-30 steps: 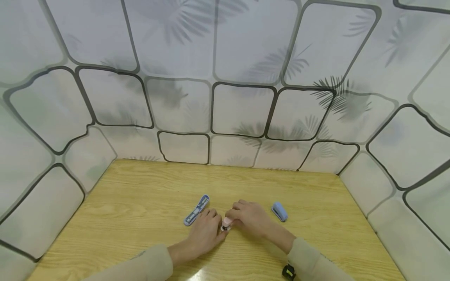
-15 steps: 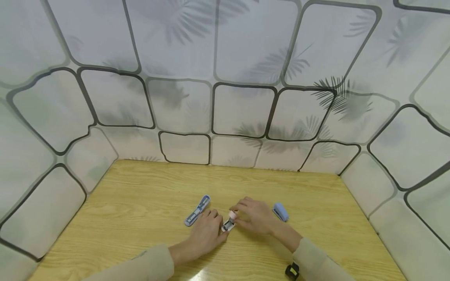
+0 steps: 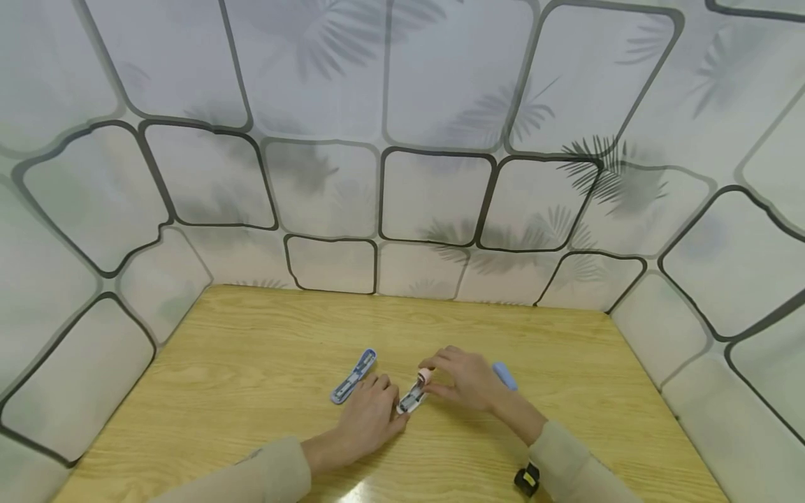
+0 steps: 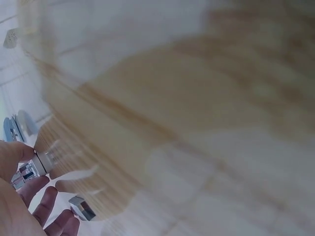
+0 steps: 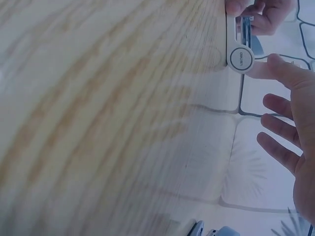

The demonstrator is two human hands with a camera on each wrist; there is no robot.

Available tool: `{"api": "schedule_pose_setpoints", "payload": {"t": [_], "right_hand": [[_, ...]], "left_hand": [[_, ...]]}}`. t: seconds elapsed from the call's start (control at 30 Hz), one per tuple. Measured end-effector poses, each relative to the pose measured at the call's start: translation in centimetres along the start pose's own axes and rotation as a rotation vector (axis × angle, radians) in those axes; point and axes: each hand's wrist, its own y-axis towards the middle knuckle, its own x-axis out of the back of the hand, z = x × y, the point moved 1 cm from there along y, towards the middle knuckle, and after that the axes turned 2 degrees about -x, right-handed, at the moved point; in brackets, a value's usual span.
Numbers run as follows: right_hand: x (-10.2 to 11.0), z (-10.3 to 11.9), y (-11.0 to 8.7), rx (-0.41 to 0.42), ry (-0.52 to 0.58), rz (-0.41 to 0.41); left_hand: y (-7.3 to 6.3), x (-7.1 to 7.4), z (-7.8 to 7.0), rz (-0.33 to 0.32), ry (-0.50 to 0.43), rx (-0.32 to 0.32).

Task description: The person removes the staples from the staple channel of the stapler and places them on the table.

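A small white stapler (image 3: 411, 400) lies swung open on the table between the two hands, its metal staple channel exposed. My left hand (image 3: 368, 417) pinches its near end between thumb and fingers. At the far end, my right hand (image 3: 464, 381) holds the pale pink top part (image 3: 425, 376) with thumb and forefinger. The right wrist view shows the round hinge (image 5: 241, 59) of the stapler side-on, with the other right-hand fingers spread apart. Just beyond the left hand lies a blue stapler (image 3: 353, 378), opened flat.
A second blue stapler (image 3: 505, 376), partly hidden by the right hand, lies to its right. Near the right sleeve sits a small black object with a yellow patch (image 3: 527, 480). Patterned fabric walls (image 3: 428, 195) enclose the wooden table (image 3: 264, 335) at the back and sides.
My right hand has moved away from the left hand, up and to the right, swinging the white stapler's top open and baring its channel. The left hand has stayed in place.
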Motion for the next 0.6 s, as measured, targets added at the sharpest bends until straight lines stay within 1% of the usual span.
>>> {"api": "schedule_pose_setpoints", "payload": {"t": [0.2, 0.4, 0.5, 0.6], "right_hand": [[-0.2, -0.6, 0.1, -0.037, -0.011, -0.001], [-0.3, -1.1, 0.4, -0.044, -0.029, -0.016], [-0.5, -1.3, 0.5, -0.060, -0.032, -0.001], [-0.7, -1.5, 0.6, -0.086, -0.043, 0.034]], "left_hand": [[-0.1, 0.1, 0.3, 0.012, -0.007, 0.008], [-0.3, 0.0, 0.7, -0.008, 0.010, 0.016], [-0.4, 0.1, 0.7, -0.001, 0.013, 0.023], [-0.5, 0.3, 0.7, 0.012, 0.014, 0.031]]}}
